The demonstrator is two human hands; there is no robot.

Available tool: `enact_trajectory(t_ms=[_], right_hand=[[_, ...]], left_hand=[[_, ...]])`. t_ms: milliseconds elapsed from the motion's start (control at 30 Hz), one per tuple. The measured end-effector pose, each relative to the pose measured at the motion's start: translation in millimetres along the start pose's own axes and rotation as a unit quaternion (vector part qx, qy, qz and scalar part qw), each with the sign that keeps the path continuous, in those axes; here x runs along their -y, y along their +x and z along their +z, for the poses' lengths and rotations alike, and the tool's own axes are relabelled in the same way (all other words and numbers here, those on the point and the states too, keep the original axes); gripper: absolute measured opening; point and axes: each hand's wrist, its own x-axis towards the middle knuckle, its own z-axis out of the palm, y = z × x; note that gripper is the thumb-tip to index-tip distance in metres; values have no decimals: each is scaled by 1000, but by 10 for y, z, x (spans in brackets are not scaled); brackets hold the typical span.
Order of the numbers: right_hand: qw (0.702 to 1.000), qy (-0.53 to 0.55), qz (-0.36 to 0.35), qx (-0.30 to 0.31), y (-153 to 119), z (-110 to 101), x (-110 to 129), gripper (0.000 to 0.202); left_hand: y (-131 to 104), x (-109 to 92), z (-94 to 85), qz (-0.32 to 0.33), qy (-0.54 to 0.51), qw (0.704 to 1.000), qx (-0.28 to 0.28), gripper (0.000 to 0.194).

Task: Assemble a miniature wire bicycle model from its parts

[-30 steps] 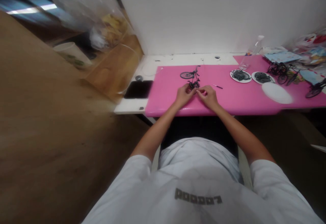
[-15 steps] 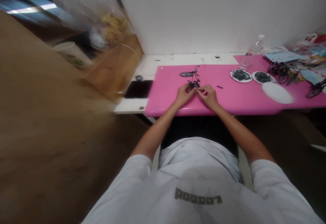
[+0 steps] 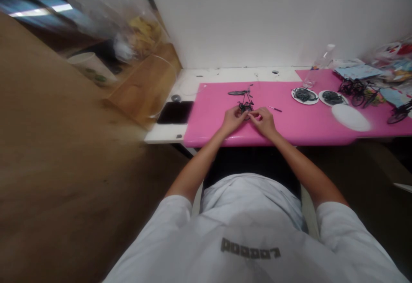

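Note:
A small black model bicycle (image 3: 246,98) lies on the pink mat in front of me, its front wheel turned out to the far left. My left hand (image 3: 234,119) is closed around its near end, thumb and fingers gripping by the rear wheel. At the same end, my right hand (image 3: 263,120) pinches with thumb and forefinger, the fingertips of both hands almost meeting. Whatever small part the right fingertips pinch is too small to make out. A thin dark screwdriver (image 3: 275,109) lies on the mat just right of my right hand.
Two white plates (image 3: 293,95) (image 3: 345,102) hold black parts; a white oval lid or plate (image 3: 350,118) lies nearer. More model bicycles (image 3: 357,90) stand at right, by a clear bottle (image 3: 310,77). A black tablet-like slab (image 3: 175,112) lies left of the pink mat (image 3: 209,126).
The bicycle's front wheel and handlebar have tilted slightly. Both hands stay in nearly the same place at its near end.

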Motion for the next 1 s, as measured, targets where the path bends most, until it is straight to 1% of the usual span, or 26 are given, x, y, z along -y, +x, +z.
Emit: enact_trajectory(t_ms=[133,433,700,1000], right_hand=[[1000,-5,-2,-3,5,8,3,28],[999,-29,-15,-2,-8,17,41,23],[999,-52,-3,12,-12,27,49,30],[997,-69,-9,37,-12,32,43,31]], left_hand=[[-1,17,1,3,9,1000,0,38],[-7,31,3,10,12,1000,10,41],[-13,18,-8,10,46,999,10,37],[-20,16,-13,16,14,999,26,42]])
